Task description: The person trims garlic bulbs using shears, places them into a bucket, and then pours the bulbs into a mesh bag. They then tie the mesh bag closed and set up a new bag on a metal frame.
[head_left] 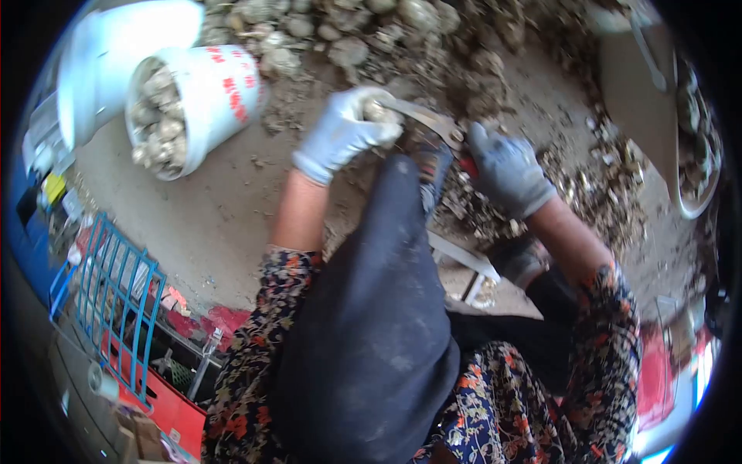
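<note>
My left hand (348,130), in a pale work glove, is closed around a whitish garlic bulb (379,112). Gripped in my gloved right hand (506,166) is a pair of shears (425,116) with a metal blade and a bit of red handle showing. The blade reaches left across to the bulb and appears to touch it; the exact contact is hard to make out. Both hands are above my dark-trousered knee and shoe. Behind them lies a heap of garlic bulbs (348,50) on the ground.
At left, a white bucket (220,93) with red writing lies tipped, bulbs inside, beside another white bucket (127,58). Trimmings (595,185) litter the ground at right, near a pale container (641,100). A blue rack (120,286) and red crate (166,410) stand lower left.
</note>
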